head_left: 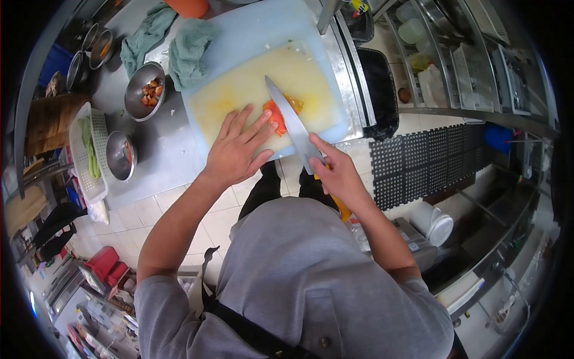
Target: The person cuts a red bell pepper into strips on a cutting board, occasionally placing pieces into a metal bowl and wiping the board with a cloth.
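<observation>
A large knife (291,120) with a yellow handle is in my right hand (333,166), its blade lying along the right side of a red piece of food (275,117) on the yellowed cutting board (239,85). A yellow-orange piece (295,104) shows on the far side of the blade. My left hand (237,146) is spread, palm down, at the near edge of the board, its fingertips touching the red piece. The yellowed board rests on a larger pale blue board (263,25).
Green cloths (190,52) lie left of the boards. Further left are a metal bowl of browned chunks (145,91), a smaller bowl (121,155) and a white basket (89,149) with green stalks. A black bin (378,90) stands right of the steel table (173,128).
</observation>
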Action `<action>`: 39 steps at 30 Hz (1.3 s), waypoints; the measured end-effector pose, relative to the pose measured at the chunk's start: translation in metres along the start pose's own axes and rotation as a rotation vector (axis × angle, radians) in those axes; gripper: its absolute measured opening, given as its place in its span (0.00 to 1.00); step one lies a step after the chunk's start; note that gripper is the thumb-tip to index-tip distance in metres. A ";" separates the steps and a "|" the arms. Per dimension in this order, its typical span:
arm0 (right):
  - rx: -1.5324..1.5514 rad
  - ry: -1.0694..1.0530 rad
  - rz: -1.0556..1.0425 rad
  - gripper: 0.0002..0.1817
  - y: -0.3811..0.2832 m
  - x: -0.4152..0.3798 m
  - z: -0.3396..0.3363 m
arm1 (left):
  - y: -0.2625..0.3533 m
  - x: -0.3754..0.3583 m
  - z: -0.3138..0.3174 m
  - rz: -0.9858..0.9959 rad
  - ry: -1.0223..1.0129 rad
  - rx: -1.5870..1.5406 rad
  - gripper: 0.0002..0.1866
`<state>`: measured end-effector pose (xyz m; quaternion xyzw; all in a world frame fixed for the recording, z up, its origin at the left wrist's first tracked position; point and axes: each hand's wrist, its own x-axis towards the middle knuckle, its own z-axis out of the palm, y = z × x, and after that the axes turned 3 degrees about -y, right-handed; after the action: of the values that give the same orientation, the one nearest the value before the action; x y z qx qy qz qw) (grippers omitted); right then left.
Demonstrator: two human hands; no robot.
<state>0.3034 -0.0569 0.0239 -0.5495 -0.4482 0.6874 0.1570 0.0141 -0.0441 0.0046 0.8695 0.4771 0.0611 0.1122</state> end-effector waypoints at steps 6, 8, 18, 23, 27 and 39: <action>0.007 -0.006 -0.018 0.33 -0.010 0.023 0.005 | -0.001 0.000 0.002 0.003 0.004 0.013 0.29; 0.016 -0.006 -0.026 0.34 -0.007 0.024 0.005 | 0.000 0.000 0.002 0.002 0.008 0.009 0.30; 0.018 -0.009 -0.034 0.32 0.002 0.024 0.007 | 0.001 0.000 0.002 0.005 0.038 -0.014 0.29; 0.005 0.009 -0.045 0.33 -0.006 0.024 0.010 | 0.001 -0.001 0.003 -0.001 0.030 -0.007 0.31; -0.045 0.013 -0.012 0.32 -0.003 0.009 0.009 | 0.000 -0.002 0.005 -0.014 0.043 -0.010 0.33; 0.019 -0.009 -0.055 0.33 0.000 0.023 0.015 | 0.000 -0.002 0.007 -0.011 0.060 0.010 0.33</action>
<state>0.2819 -0.0475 0.0099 -0.5325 -0.4572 0.6895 0.1789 0.0145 -0.0462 -0.0024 0.8653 0.4852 0.0842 0.0940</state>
